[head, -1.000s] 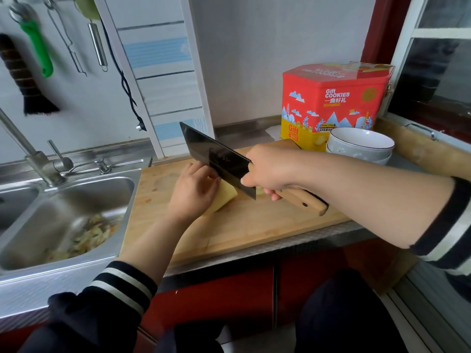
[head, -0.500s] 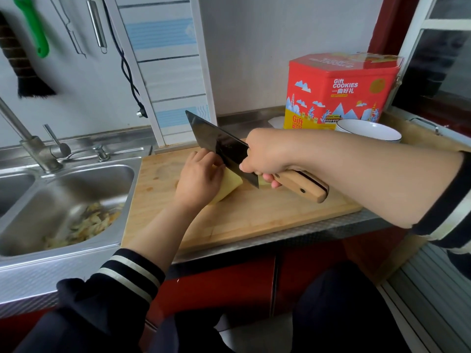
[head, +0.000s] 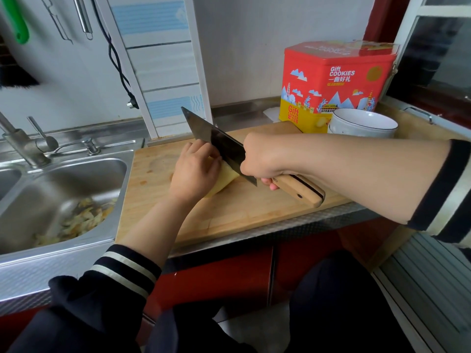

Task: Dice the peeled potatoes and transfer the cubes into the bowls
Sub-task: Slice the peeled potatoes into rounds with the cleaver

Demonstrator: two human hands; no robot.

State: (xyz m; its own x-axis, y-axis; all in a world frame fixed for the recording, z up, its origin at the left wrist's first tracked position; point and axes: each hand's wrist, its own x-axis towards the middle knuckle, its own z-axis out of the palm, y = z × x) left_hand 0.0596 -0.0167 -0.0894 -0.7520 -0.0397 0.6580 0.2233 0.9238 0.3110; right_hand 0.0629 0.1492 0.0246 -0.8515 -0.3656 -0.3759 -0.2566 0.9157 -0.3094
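A peeled yellow potato [head: 225, 178] lies on the wooden cutting board [head: 229, 215]. My left hand [head: 195, 169] covers most of it, fingers curled over its top and holding it down. My right hand [head: 262, 159] grips the wooden handle of a dark cleaver [head: 216, 141]. The blade stands edge-down against the potato, right beside my left fingers. Stacked white bowls [head: 362, 123] sit at the board's far right corner, beyond my right forearm.
A steel sink [head: 63, 189] with potato peelings [head: 79, 220] lies left of the board, its tap [head: 23, 146] behind. A red cookie tin [head: 339, 80] stands at the back right. A wooden rolling pin runs along the window sill. Utensils hang on the wall.
The view has shifted slightly. The cleaver has come down a little onto the potato next to my left fingers. Both hands keep their hold.
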